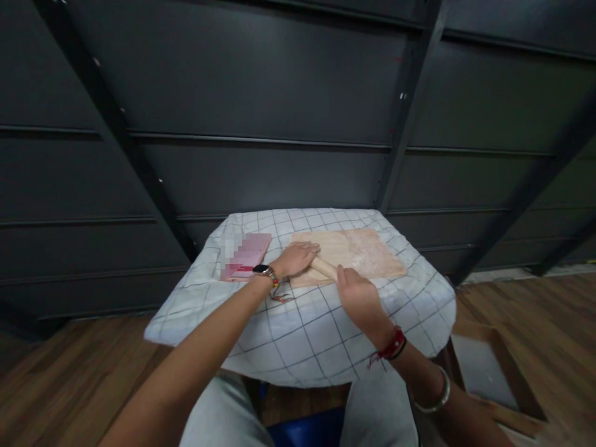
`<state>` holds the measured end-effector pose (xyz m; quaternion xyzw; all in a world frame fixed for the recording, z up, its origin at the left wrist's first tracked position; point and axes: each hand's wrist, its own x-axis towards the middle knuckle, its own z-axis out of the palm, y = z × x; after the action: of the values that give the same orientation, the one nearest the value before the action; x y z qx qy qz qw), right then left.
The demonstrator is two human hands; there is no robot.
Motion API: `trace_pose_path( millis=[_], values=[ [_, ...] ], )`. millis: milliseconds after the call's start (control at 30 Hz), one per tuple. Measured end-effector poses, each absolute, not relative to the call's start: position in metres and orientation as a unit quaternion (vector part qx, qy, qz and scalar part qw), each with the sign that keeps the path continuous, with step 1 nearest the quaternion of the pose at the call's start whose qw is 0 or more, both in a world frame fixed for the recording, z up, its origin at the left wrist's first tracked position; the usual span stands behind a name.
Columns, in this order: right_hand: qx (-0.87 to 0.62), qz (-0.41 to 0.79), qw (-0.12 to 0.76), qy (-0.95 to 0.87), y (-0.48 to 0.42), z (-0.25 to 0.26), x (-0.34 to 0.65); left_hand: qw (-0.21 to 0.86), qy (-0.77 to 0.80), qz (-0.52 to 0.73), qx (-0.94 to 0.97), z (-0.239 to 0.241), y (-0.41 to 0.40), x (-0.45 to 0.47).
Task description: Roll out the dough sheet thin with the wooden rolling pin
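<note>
A wooden rolling pin (325, 267) lies across the near left part of a pale wooden board (372, 257) on a small table with a white checked cloth (302, 335). My left hand (295, 257) rests palm down on the pin's far end, fingers stretched out flat. My right hand (358, 298) presses on the pin's near end, fingers laid over it. A thin, floury sheet of dough (361, 248) seems to cover the board's right half. My left wrist wears a watch, my right wrist red bands.
A pink packet (246, 256) lies on the cloth left of the board. A dark metal wall (279, 124) with diagonal braces stands right behind the table. An open wooden box (493, 372) sits on the wood floor at right. My knees are under the table's near edge.
</note>
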<state>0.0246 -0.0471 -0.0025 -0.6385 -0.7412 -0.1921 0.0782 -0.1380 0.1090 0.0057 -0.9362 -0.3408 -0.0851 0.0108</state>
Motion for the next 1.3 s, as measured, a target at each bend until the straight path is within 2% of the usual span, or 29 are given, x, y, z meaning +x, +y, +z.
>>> trace_pose_path(
  millis=[100,333,567,833,1100,1300],
  values=[
    [-0.616,-0.21,0.078,-0.755,-0.057,-0.006,0.018,-0.005,-0.348,-0.095,-0.933,0.003,0.105,-0.148],
    [-0.665,-0.135,0.053,-0.733,-0.028,0.011,0.053,0.002,-0.403,-0.086,-0.911,0.012,0.115,-0.128],
    [-0.636,-0.22,0.05,-0.738,-0.056,-0.008,0.006,0.011,-0.362,-0.096,-0.927,0.004,0.102,-0.153],
    [-0.673,-0.158,0.04,-0.722,-0.028,0.012,0.045,0.029,-0.421,-0.074,-0.904,0.009,0.118,-0.129],
    [-0.645,-0.269,0.086,-0.71,-0.067,-0.017,-0.02,0.009,-0.396,-0.071,-0.916,0.003,0.102,-0.158],
    [-0.635,-0.209,0.085,-0.739,-0.047,-0.003,0.017,0.017,-0.426,-0.04,-0.904,0.009,0.113,-0.149]
  ],
)
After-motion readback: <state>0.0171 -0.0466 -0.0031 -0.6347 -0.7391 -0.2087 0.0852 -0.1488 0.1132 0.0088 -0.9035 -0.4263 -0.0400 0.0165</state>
